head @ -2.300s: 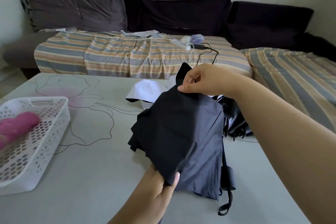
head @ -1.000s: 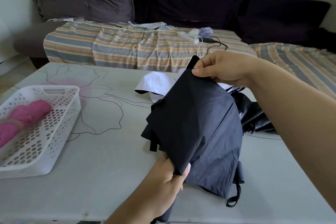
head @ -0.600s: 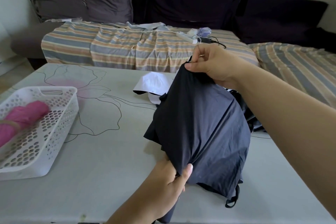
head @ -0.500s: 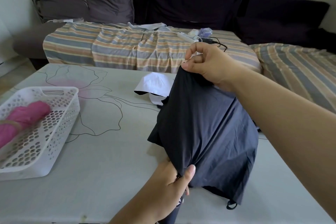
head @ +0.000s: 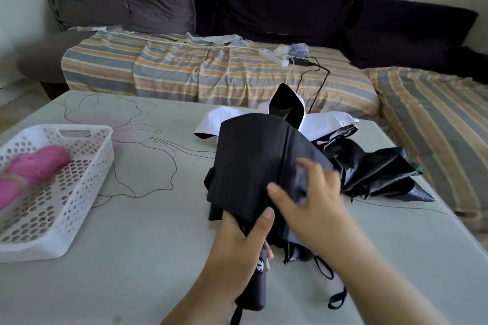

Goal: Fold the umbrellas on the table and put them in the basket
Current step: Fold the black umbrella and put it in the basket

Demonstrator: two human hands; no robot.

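From the head cam, your right hand (head: 311, 200) just dropped from the canopy tip to grip the dark umbrella (head: 253, 163) mid-fabric, left hand (head: 243, 243) wrapped near its handle above the counter (head: 132, 258), so wrapping's next, basket (head: 87, 179) waiting.

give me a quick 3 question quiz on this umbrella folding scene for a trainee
1. True or false: the basket already holds a pink umbrella.
2. Which hand grips the dark umbrella near its handle? A) left B) right C) neither
3. Fill in: a white umbrella and a glossy black umbrella lie on the ____ , behind the one being folded.

Key
1. True.
2. A: the left hand is curled round it just above the handle, while the right hand gathers the canopy.
3. Table.
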